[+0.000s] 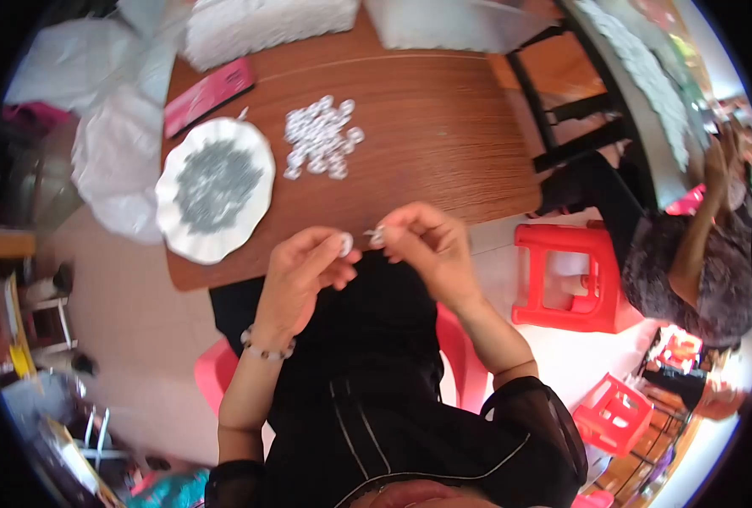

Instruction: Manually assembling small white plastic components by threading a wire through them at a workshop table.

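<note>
Between the thumb and fingers of my left hand point(298, 275) is a small white round piece point(346, 245), held over my lap just off the table's near edge. My right hand point(426, 245) pinches another small whitish piece point(377, 236) with a thin tip pointing toward the left hand; its exact kind is too small to make out. The two pieces are a short way apart. Farther off on the table, a loose pile of small white pieces point(318, 135) lies spread. Left of it, a white scalloped plate point(170, 212) holds many small grey pieces point(217, 186).
The brown wooden table point(443, 127) carries a pink box point(209, 95) and a white foam block point(266, 30), with a translucent bin point(452, 24) at the back. White plastic bags point(118, 161) hang at the left. Red stools point(566, 275) and another person point(689, 262) are at the right.
</note>
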`<state>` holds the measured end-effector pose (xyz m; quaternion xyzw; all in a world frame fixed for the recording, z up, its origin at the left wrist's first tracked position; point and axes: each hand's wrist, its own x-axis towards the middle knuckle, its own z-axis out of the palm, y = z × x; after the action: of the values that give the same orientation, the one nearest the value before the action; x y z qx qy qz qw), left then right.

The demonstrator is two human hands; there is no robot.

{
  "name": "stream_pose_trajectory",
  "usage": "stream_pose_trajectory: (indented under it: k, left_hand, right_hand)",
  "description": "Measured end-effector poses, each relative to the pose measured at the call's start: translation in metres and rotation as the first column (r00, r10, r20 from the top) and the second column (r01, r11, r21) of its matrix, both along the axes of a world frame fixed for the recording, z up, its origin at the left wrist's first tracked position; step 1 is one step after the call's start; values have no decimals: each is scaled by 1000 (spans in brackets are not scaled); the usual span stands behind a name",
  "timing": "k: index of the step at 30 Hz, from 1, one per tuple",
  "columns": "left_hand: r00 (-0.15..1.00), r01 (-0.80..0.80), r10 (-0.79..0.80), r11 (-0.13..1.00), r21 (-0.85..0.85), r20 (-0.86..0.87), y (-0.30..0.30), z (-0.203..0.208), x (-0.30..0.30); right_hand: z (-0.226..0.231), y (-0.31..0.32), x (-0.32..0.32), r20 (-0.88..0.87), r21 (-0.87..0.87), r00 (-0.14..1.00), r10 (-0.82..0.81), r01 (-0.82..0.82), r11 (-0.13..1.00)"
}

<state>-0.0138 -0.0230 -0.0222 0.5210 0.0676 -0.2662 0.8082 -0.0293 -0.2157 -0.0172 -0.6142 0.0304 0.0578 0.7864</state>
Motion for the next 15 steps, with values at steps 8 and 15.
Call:
stream_pose_trajectory:
  k: [8,15]
  left_hand:
    - [997,27,-26,1000,15,-67,12,-17,-11]
    - [996,41,-45,998,-53,-81,8,-21,-13]
  right_hand:
    - [-9,1,1,17,92,997,76,-77,993]
    - [-11,0,2,27,52,995,101,-103,993]
